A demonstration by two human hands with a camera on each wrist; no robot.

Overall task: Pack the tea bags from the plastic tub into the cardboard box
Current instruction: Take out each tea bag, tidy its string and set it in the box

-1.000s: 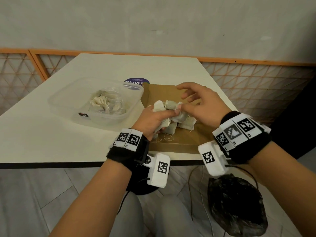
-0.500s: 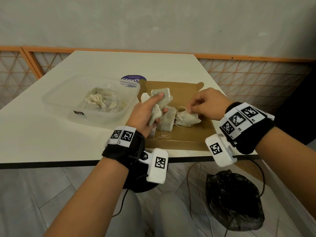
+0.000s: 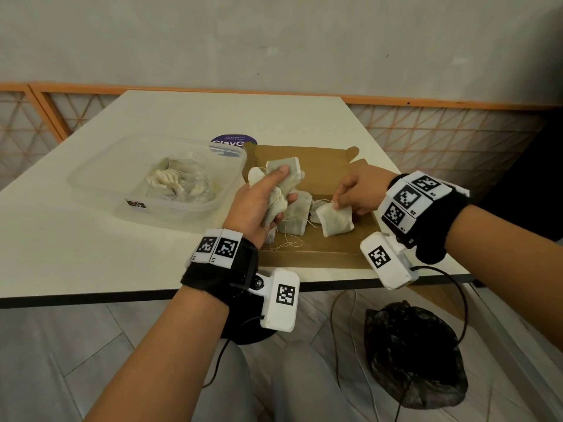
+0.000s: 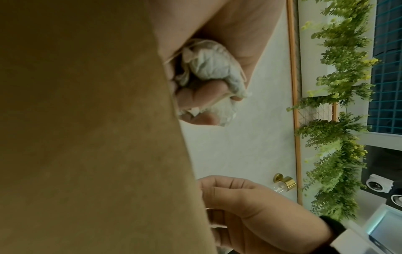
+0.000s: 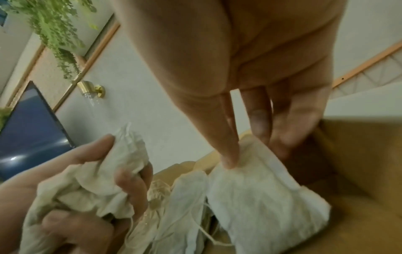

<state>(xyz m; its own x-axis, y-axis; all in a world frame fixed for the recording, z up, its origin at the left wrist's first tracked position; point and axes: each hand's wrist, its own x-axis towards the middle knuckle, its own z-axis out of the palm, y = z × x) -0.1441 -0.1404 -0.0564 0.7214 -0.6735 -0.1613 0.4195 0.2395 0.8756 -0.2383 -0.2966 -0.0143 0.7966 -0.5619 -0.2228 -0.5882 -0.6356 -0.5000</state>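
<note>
Centrally, the left hand (image 3: pixel 259 202) clutches crumpled papery tea bags (image 3: pixel 281 181) over flat brown cardboard box (image 3: pixel 320 248). Right hand (image 3: pixel 361 190) pinches a pillow-shaped tea bag (image 3: pixel 335 220)

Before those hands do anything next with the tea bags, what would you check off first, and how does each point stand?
1. Left hand grips its bunch of tea bags: ok.
2. Right hand pinches a single tea bag: ok.
3. Both hands are over the cardboard box: ok.
4. Plastic tub emptied: not ok, bags remain.
5. Strings free of tangles: cannot tell.
</note>
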